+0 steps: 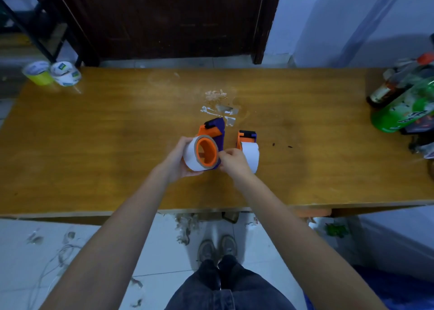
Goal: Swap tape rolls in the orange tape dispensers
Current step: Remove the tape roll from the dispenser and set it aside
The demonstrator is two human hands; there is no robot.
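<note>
Untidy home or storeroom corner: worn wooden table [94,145] on dirty white tile floor [164,251], dark wooden door [164,16] at 12 o'clock, drink bottles [404,98] at 3, spare tape rolls [52,72] at 10.

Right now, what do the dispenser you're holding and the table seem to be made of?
The held dispenser looks like moulded plastic, matte orange and purple in solid colours. Its white tape roll has a brown, cardboard-looking core. The table looks like wood or veneer, with visible grain and a soft sheen.

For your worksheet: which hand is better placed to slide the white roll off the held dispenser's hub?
Probably the left hand: it already grips the white roll, while the right hand steadies the dispenser.
</note>
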